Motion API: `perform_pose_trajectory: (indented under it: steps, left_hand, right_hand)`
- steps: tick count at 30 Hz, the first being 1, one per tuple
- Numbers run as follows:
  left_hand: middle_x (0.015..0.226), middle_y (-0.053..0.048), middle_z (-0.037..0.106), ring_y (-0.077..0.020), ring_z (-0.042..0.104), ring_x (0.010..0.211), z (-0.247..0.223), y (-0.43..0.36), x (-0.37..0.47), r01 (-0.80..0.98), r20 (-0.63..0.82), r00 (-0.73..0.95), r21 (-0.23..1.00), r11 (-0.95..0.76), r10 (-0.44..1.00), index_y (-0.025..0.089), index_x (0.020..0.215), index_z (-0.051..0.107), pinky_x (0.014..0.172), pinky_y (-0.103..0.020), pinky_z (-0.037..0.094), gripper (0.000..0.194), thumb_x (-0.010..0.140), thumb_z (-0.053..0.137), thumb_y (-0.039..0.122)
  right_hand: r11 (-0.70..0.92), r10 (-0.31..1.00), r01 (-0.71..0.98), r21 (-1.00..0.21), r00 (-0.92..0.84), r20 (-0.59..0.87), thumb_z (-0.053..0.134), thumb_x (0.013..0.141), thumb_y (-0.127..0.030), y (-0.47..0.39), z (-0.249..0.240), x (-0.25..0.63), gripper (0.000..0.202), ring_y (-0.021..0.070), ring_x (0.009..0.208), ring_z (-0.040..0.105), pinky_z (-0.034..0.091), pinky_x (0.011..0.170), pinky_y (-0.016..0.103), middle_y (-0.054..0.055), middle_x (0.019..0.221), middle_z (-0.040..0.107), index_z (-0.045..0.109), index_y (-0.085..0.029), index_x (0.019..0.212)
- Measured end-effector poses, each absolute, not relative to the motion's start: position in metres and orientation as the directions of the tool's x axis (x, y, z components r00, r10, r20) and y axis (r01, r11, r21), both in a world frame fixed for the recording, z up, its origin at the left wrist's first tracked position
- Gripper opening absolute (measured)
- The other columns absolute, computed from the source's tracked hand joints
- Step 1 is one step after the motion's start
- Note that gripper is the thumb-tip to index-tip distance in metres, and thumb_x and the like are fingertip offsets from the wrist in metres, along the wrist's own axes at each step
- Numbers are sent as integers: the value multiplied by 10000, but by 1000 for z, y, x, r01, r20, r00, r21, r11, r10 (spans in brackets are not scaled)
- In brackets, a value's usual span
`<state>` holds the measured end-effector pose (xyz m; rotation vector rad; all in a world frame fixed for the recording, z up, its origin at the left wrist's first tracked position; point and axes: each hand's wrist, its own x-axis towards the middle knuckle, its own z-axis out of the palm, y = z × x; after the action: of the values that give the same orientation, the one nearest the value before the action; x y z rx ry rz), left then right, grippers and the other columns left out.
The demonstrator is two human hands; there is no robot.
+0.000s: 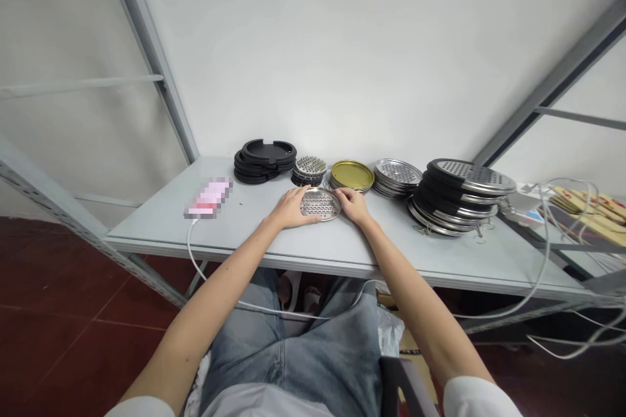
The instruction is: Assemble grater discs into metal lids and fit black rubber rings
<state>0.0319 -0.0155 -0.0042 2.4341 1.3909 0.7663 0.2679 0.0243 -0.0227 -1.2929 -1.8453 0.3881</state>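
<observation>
Between my hands, a round metal disc with rows of punched holes (320, 204), like a grater plate, lies at the front middle of the table. My left hand (292, 208) grips its left edge, thumb along the near side and fingers on the far side. My right hand (353, 204) has its fingers closed at the disc's right rim. Just behind stand a stack of small spiked grater discs (310, 167) and a stack topped by a gold round lid (352, 175). To their right is a pile of perforated metal discs (398, 172).
Black round rings (267, 158) are stacked at the back left. A tall pile of black-and-metal graters (462, 192) stands at the right. A phone (209, 198) lies at the left, its white cable hanging over the front edge. More cables (545, 254) trail at the right.
</observation>
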Motion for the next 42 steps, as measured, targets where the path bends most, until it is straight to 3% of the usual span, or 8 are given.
perform_pose_trajectory:
  steps: [9, 14, 35, 42]
  left_hand:
    - [1427, -132, 488, -358, 416, 1333, -1, -19, 35, 808, 303, 369, 362, -464, 879, 230, 1441, 375, 1123, -469, 309, 1082, 567, 687, 786]
    - [1493, -154, 395, -389, 324, 1393, -2, -19, 35, 813, 264, 392, 348, -466, 881, 227, 1455, 370, 1139, -497, 279, 1156, 516, 690, 818]
    - [1496, -151, 374, -376, 309, 1395, -12, -11, 30, 738, 258, 457, 423, -525, 851, 214, 1463, 381, 1156, -506, 252, 1129, 544, 715, 778]
    - [1493, -153, 383, -381, 321, 1393, -12, -12, 29, 743, 264, 449, 422, -520, 854, 222, 1460, 390, 1155, -511, 248, 1094, 560, 738, 738]
  right_hand:
    - [419, 886, 675, -607, -157, 437, 497, 893, -344, 25, -24, 266, 313, 248, 967, 670, 491, 870, 348, 86, 1032, 750, 746, -178, 984]
    - [407, 895, 647, -645, -141, 424, 509, 887, -362, 23, -22, 266, 316, 248, 912, 680, 502, 830, 342, 77, 981, 761, 756, -178, 960]
    - [475, 863, 636, -608, -199, 465, 544, 869, -330, 26, -26, 266, 256, 241, 887, 678, 502, 825, 358, 75, 938, 756, 753, -182, 883]
    - [590, 749, 641, -491, -205, 630, 510, 858, -260, 20, -21, 266, 256, 238, 1017, 645, 480, 944, 374, 108, 1063, 704, 744, -178, 922]
